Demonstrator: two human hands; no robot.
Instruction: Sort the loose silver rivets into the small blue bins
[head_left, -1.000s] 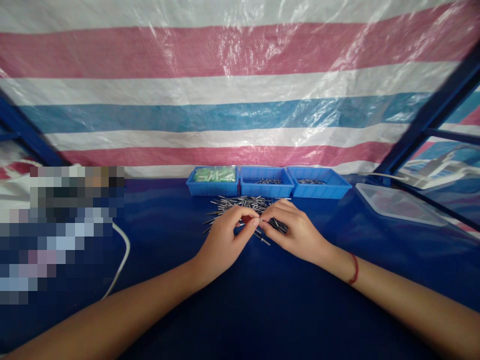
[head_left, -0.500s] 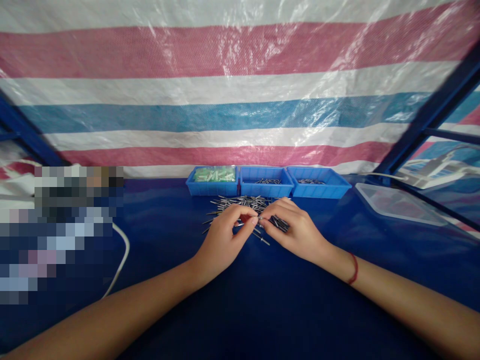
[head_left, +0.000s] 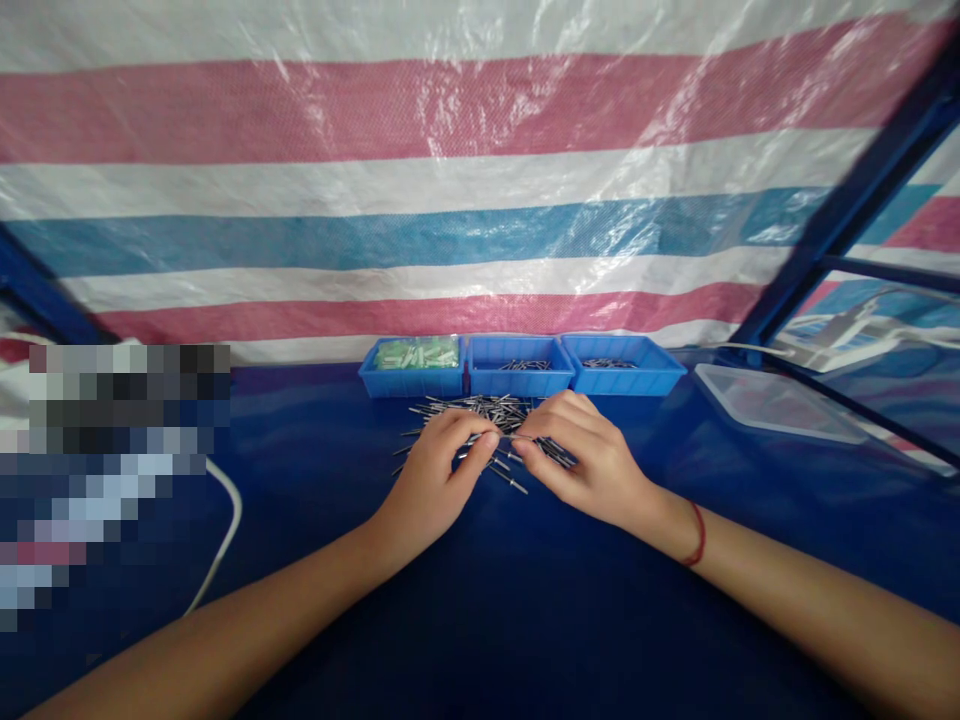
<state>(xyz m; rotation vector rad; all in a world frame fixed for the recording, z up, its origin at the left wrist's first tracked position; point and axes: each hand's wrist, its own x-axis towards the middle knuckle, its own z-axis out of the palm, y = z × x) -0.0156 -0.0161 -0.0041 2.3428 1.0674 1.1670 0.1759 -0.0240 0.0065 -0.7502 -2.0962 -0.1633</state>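
Observation:
My left hand (head_left: 442, 465) and my right hand (head_left: 589, 455) face each other over the table, thumb and forefinger pinched on each. A thin silver pop rivet (head_left: 507, 436) spans the small gap between the fingertips, one end in each pinch; its ends are hidden by the fingers. Beneath and behind the hands lies a loose heap of pop rivets (head_left: 499, 408), partly covered by them. One stray rivet (head_left: 510, 480) points out toward me, in front of the heap.
Three blue bins stand in a row behind the heap: the left bin (head_left: 412, 383) holds green-and-white pieces, the middle bin (head_left: 521, 382) and right bin (head_left: 630, 382) small metal pieces. A clear plastic lid (head_left: 776, 405) lies right; a white cable (head_left: 229, 530) curves left.
My fingertips have drawn slightly apart, so more of the thin rivet shows between them. The whole view has shifted a little, with the bins now further left in the picture.

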